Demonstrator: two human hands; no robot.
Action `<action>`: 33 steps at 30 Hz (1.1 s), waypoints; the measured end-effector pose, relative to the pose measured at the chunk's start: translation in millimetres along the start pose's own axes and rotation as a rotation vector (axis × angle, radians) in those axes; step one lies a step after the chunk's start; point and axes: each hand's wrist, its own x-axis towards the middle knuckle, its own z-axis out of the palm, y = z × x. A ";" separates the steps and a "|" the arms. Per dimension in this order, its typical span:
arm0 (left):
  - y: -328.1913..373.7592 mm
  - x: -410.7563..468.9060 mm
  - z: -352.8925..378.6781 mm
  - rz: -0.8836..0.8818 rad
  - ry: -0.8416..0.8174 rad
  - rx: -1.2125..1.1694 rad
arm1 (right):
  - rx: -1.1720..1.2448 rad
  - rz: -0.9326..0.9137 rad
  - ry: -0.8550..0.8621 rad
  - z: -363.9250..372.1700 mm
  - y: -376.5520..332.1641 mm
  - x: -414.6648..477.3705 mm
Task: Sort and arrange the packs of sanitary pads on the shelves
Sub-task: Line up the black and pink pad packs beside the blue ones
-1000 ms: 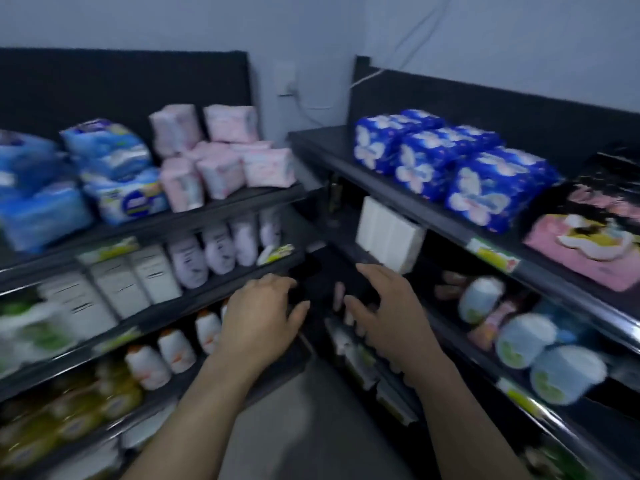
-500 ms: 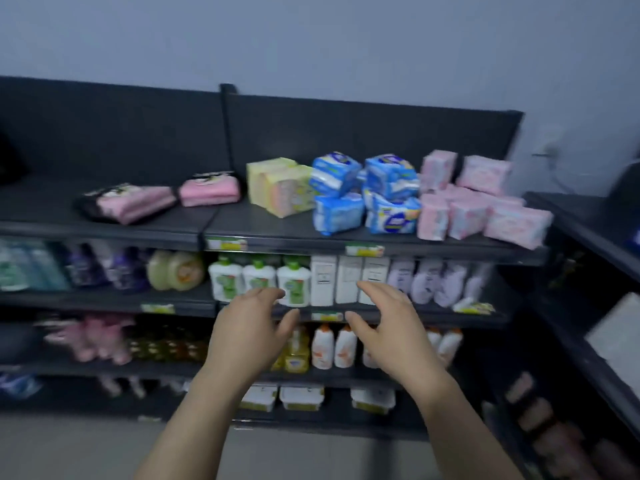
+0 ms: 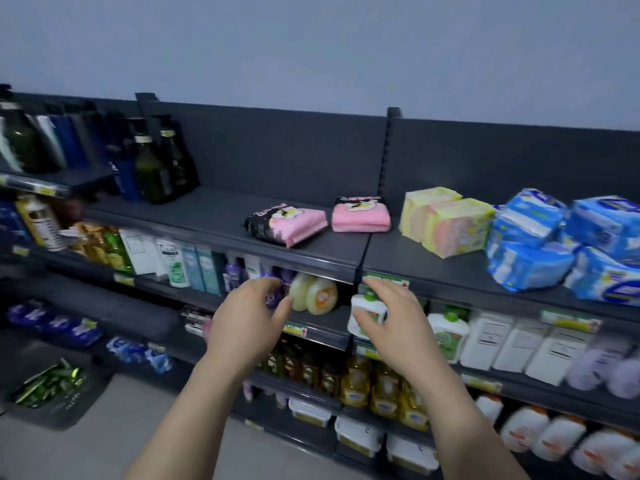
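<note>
Packs sitting on top shelf [image 3: 214, 216] grouped by colour: pink packs [image 3: 294, 226] lying flat mid-shelf, yellow packs [image 3: 446, 223] just beside, blue packs [image 3: 540, 244] piling at right, seemingly half sorted. Left hand [image 3: 247, 320] and right hand [image 3: 394, 327] hovering below shelf edge, fingers loosely spread, holding nothing, likely readying two-handed grab. Dark metal shelving lining grey wall [image 3: 311, 46], bottles [image 3: 377, 386] filling lower rows.

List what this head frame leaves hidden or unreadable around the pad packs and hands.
Head view only:
- blue packs: stack cut off by the right edge, count unknown.
- pink packs: print too blurred to read.
- price label: text too small and blurred.
- white bottle: partly hidden behind the right hand.
- purple bottles: partly hidden behind the left hand.
</note>
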 end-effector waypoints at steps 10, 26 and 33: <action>-39.7 109.2 24.4 -0.196 -0.001 -0.172 | -0.005 -0.008 -0.036 42.4 6.5 94.0; -51.4 326.8 116.4 -0.701 -0.127 -0.051 | -0.034 -0.022 0.032 45.4 102.1 317.1; -51.7 354.7 140.9 -0.515 0.075 -0.495 | -0.122 0.059 -0.047 56.1 138.2 364.2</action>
